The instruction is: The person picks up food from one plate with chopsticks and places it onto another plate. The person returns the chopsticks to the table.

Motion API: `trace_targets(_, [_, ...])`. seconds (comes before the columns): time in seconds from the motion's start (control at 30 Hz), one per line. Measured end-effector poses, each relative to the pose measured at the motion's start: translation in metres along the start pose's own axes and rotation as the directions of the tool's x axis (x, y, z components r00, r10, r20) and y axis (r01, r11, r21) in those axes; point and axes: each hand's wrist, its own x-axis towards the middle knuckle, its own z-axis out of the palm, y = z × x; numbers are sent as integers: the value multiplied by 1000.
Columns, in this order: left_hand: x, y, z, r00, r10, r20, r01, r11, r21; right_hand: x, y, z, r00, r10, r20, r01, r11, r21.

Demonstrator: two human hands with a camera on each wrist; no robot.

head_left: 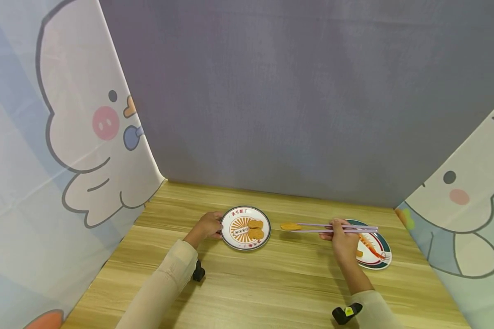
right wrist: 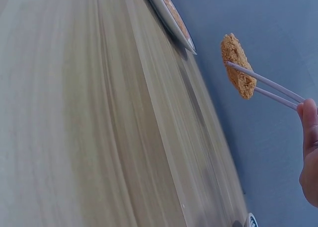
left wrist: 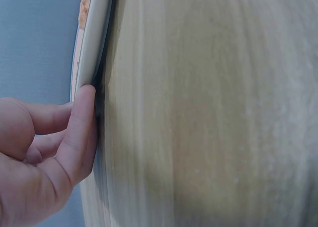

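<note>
My right hand grips a pair of light purple chopsticks. Their tips pinch a breaded golden nugget, held in the air above the table between two plates. At the left, my left hand pinches the near-left rim of a round white plate with a sunburst print and red characters. In the left wrist view its fingertips sit right at the plate's edge. Two more nuggets lie side by side on that plate.
An oval white plate with a green and red border and a shrimp design stands at the right, partly hidden by my right hand. A small tan piece shows on it. A grey backdrop rises behind the wooden table.
</note>
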Motion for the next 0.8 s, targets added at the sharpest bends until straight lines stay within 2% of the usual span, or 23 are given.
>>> trace_targets(0.23, [0, 0, 0, 1000, 5, 5, -5, 1000, 13, 6, 14, -2, 1000, 16, 6, -16, 1000, -2])
trace_targets(0.8, [0, 1, 1, 1000, -8, -6, 8, 1000, 9, 0, 22, 12, 1000, -4, 14, 4, 999, -37])
